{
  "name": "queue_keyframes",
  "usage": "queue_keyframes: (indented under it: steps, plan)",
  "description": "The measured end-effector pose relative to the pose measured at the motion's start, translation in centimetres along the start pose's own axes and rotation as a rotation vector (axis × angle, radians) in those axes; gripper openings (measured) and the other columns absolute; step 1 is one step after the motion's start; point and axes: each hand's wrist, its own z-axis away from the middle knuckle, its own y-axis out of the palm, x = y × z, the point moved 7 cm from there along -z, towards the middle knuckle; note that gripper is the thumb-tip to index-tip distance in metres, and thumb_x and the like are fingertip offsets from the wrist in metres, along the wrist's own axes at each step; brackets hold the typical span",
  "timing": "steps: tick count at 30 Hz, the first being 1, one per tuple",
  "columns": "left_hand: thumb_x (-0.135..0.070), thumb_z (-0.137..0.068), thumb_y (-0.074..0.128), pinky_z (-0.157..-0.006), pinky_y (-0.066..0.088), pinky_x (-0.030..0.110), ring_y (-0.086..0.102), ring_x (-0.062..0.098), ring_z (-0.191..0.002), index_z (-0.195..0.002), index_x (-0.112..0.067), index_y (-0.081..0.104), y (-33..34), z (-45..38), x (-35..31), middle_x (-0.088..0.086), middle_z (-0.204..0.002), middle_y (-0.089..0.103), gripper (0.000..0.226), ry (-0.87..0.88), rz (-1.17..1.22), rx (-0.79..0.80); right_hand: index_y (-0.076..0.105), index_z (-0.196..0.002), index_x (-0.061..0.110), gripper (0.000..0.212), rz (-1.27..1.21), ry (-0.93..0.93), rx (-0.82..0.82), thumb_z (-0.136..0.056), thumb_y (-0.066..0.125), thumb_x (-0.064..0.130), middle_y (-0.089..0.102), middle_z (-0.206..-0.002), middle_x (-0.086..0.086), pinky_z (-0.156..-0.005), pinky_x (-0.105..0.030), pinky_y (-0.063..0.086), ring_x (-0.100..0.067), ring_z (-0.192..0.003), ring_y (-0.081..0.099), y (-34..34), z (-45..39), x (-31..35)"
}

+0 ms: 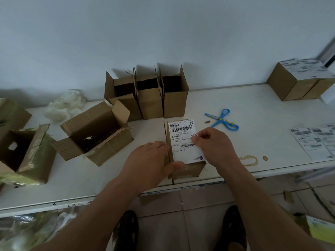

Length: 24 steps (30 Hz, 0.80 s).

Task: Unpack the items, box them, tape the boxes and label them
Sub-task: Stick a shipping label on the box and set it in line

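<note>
White desk (244, 105): my left hand (150, 160) grips the box (188, 169); my right hand (212, 142) pinches the label (183, 136), which might stick crooked or wrinkled if the box shifts.

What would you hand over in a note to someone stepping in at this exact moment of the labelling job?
Left hand: grips the near left corner of the closed box at the table's front edge, steadying it.
Right hand: pinches the right edge of the shipping label lying on top of that box.
Done: two closed, labelled boxes stand at the far right.
Left: smooth this label down; three open empty boxes by the wall still need filling, taping and labelling.
Spare labels lie at the right, scissors behind the box, opened cartons on the left.
</note>
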Motion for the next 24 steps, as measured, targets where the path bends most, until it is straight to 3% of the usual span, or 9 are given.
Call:
queue_keyframes:
  steps: [6,11,16,19,21,24]
  plan:
    - [-0.069,-0.091,0.033,-0.09,0.041,0.026,0.051,0.012,-0.114,-0.135,-0.024,0.049,0.2,-0.2,-0.1,-0.007,-0.135,0.051,0.064,-0.006,0.008,-0.036,0.06,-0.089,0.02,0.012,0.053,-0.025,-0.024,-0.092,0.065,0.03,0.069,-0.087,0.006,-0.064,-0.028,0.058,-0.009,-0.076,0.067,0.0,-0.3,-0.2]
    - [-0.07,-0.09,0.035,-0.088,0.041,0.025,0.052,0.011,-0.113,-0.134,-0.024,0.049,0.4,-0.4,0.0,-0.008,-0.133,0.051,0.065,-0.023,0.004,-0.014,0.053,-0.094,0.023,0.02,0.008,0.001,-0.049,-0.088,0.071,0.03,0.061,-0.087,0.007,-0.051,-0.018,0.048,-0.008,-0.073,0.063,0.2,-0.5,-0.6]
    - [-0.07,-0.091,0.034,-0.086,0.041,0.025,0.053,0.011,-0.111,-0.133,-0.024,0.049,0.5,-0.3,0.1,-0.008,-0.131,0.052,0.064,-0.021,-0.006,-0.014,0.052,-0.103,0.024,0.028,0.055,0.037,-0.019,-0.087,0.07,0.039,0.059,-0.094,0.007,-0.074,-0.03,0.055,-0.009,-0.083,0.06,0.1,-0.9,-1.2]
    - [-0.072,-0.09,0.033,-0.084,0.043,0.025,0.054,0.011,-0.107,-0.13,-0.025,0.051,0.5,-0.3,0.2,-0.009,-0.127,0.054,0.064,-0.024,-0.018,-0.023,0.051,-0.12,0.026,0.041,0.184,-0.071,-0.058,-0.089,0.062,0.05,0.057,-0.118,0.005,-0.088,-0.034,0.049,-0.013,-0.105,0.057,-0.2,-1.1,-0.2]
    - [-0.074,-0.09,0.031,-0.083,0.044,0.026,0.054,0.01,-0.106,-0.128,-0.026,0.053,0.7,-0.3,0.3,-0.009,-0.125,0.056,0.065,-0.035,-0.005,-0.027,0.046,-0.135,0.026,0.054,0.251,-0.195,-0.076,-0.09,0.057,0.054,0.047,-0.138,0.003,-0.104,-0.04,0.041,-0.018,-0.128,0.044,0.0,-1.2,1.5]
    - [-0.077,-0.087,0.025,-0.078,0.043,0.024,0.056,0.008,-0.101,-0.123,-0.028,0.057,0.8,-0.1,0.4,-0.011,-0.117,0.06,0.069,-0.069,0.024,-0.044,0.032,-0.148,0.026,0.071,0.479,-0.345,-0.003,-0.09,0.048,0.064,0.029,-0.155,0.0,-0.115,-0.046,0.025,-0.025,-0.143,0.023,1.8,-2.1,4.1]
